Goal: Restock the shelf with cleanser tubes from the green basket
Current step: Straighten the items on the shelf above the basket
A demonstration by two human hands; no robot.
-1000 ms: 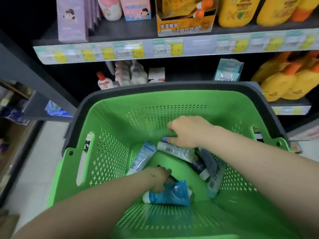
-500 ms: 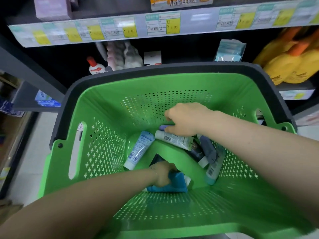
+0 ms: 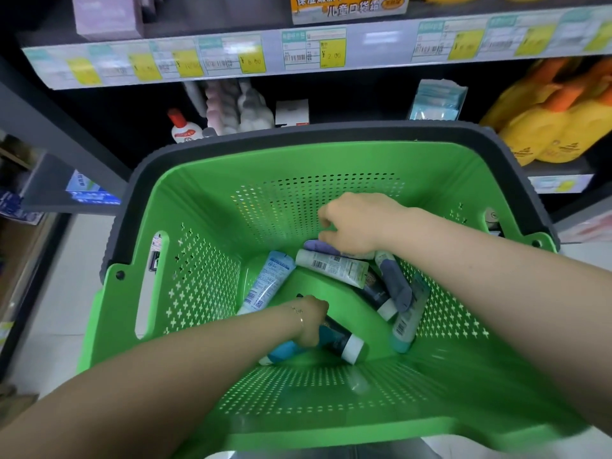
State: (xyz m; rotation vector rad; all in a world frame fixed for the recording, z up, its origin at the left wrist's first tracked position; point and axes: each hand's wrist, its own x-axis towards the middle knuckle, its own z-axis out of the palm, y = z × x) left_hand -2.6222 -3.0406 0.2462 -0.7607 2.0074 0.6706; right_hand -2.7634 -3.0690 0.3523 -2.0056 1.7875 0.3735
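At the bottom of the green basket, the left hand grips a dark tube and the right hand curls onto a purple tube among loose cleanser tubes; seemingly the pick-up step, next lifting both to the shelf

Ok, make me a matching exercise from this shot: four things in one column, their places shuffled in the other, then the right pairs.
Things
1. pale blue tube
2. dark tube with white cap
3. red-capped bottle
4. yellow bottles

Places
A. on the shelf, right of the basket
B. at the left hand, near the basket's front
C. on the shelf behind the basket's far left corner
D. left side of the basket's floor, no hand on it

Pairs: 1-D, 2-B, 3-C, 4-A
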